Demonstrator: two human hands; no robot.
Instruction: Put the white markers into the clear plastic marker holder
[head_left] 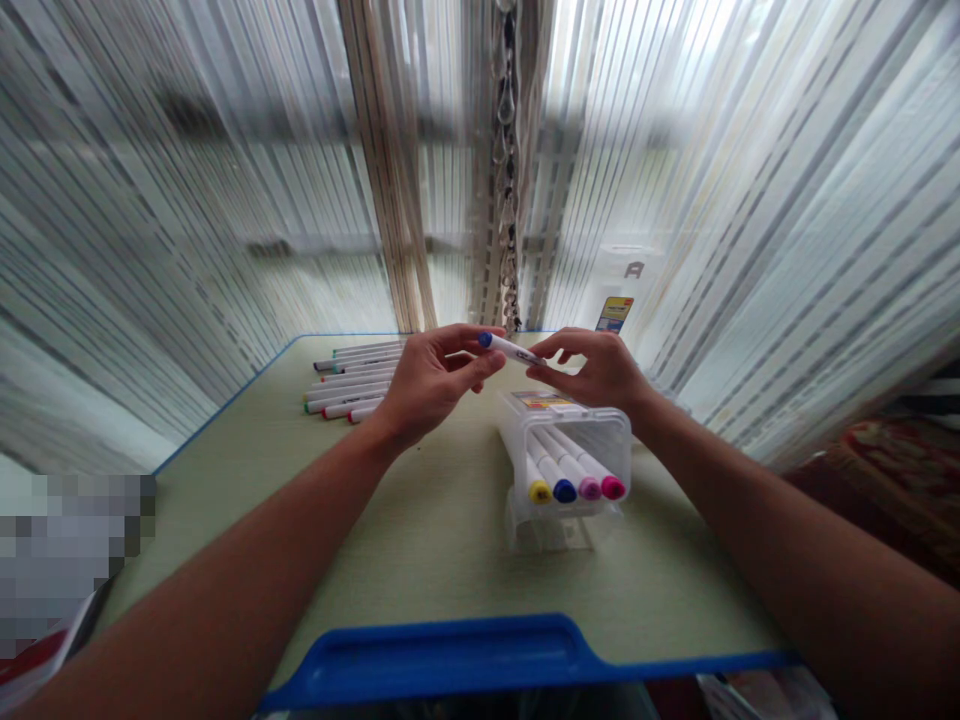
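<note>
Between my two hands is a white marker [511, 350] with a blue cap end pointing left. My left hand [442, 375] has its fingers closed around the capped end. The other end is pinched between the thumb and fingers of my right hand [589, 362]. Just below, a clear plastic marker case [517, 440] lies on its side with its open end facing me. Inside it lies a row of white markers with yellow, blue, lilac and pink [613, 488] ends. Left of my left hand, several white markers [352, 385] lie side by side, partly hidden by that hand.
The pale green tabletop [420, 540] has a blue rim with a raised blue tray [450, 650] at its near edge. String curtains [225, 200] with a bead strand [508, 200] hang behind. A clear package with a yellow label [616, 312] stands at the back right.
</note>
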